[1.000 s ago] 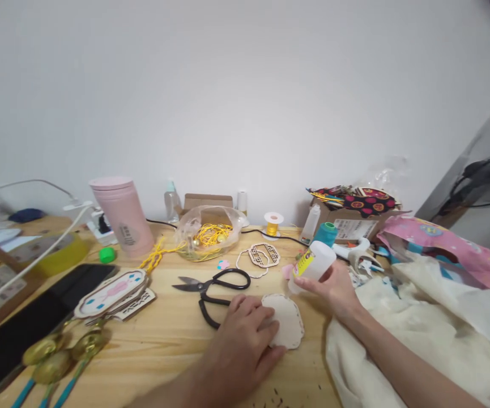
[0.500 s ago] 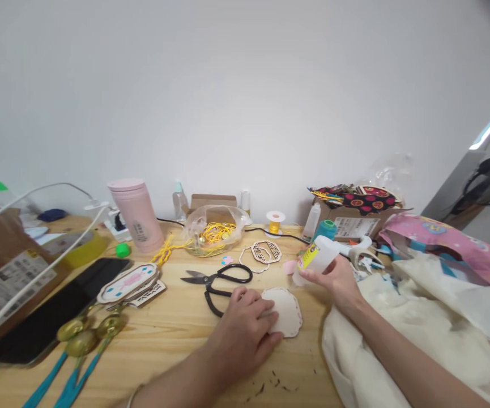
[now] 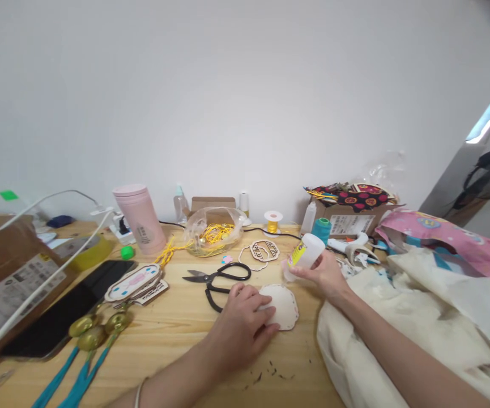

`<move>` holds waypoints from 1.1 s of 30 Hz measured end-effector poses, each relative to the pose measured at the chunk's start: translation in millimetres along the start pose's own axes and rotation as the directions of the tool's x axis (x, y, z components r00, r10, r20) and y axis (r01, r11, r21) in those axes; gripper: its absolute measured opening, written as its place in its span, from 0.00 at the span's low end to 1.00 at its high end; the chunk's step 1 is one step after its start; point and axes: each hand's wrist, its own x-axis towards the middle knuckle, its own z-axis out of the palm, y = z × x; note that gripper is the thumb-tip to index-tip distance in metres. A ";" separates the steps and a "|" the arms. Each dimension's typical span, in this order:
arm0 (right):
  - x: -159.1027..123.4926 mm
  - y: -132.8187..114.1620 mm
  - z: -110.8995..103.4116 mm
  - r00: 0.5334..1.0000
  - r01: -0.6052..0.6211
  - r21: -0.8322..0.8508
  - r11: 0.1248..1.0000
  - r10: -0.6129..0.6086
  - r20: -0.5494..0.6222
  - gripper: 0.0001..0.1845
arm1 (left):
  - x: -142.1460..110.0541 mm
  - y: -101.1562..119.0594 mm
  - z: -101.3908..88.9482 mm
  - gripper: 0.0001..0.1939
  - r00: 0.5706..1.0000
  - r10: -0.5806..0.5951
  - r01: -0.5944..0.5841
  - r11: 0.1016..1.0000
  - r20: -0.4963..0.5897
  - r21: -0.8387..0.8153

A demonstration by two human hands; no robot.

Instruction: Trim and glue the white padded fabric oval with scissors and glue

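Note:
My left hand (image 3: pixel 239 324) lies flat, fingers stretched, on the left half of a cream scalloped fabric piece (image 3: pixel 284 305) on the wooden table (image 3: pixel 177 340). My right hand (image 3: pixel 324 272) is closed around a white glue bottle (image 3: pixel 303 256) with a yellow label, tilted so its nozzle points down and left, just above the piece's upper right edge. Black scissors (image 3: pixel 217 279) lie right behind my left hand.
A pink tumbler (image 3: pixel 138 219), a bag of yellow cord (image 3: pixel 213 231), a yellow thread spool (image 3: pixel 272 221) and wooden cutouts (image 3: pixel 264 250) stand behind. Decorated plaques (image 3: pixel 134 283), gold bells (image 3: pixel 94 331) and a black phone (image 3: pixel 64 311) lie left. Cream cloth (image 3: pixel 397 317) and a cardboard box (image 3: pixel 355 218) fill the right.
The view has shifted a little. The glue bottle has come slightly down and left toward the fabric piece. My left hand stays pressed on the piece.

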 end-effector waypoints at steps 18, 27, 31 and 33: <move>2.6 -4.5 -8.5 0.993 0.021 -0.002 1.000 -0.021 0.114 0.22 | 1.2 -1.8 1.9 0.11 0.999 -0.017 0.018 1.000 0.049 -0.018; 0.2 -3.0 -9.8 0.993 0.049 0.003 0.999 -0.049 0.109 0.22 | 1.3 0.0 0.9 0.11 0.998 -0.013 0.014 1.000 0.054 -0.013; 0.5 -1.2 -10.9 0.993 0.058 -0.006 0.998 -0.057 0.107 0.22 | 1.5 -0.5 1.3 0.11 0.998 -0.010 0.010 1.000 0.059 -0.003; 1.0 0.0 -10.3 0.991 0.069 0.000 0.998 -0.068 0.112 0.21 | 1.4 -1.6 2.5 0.11 0.998 0.001 -0.001 1.000 0.056 -0.002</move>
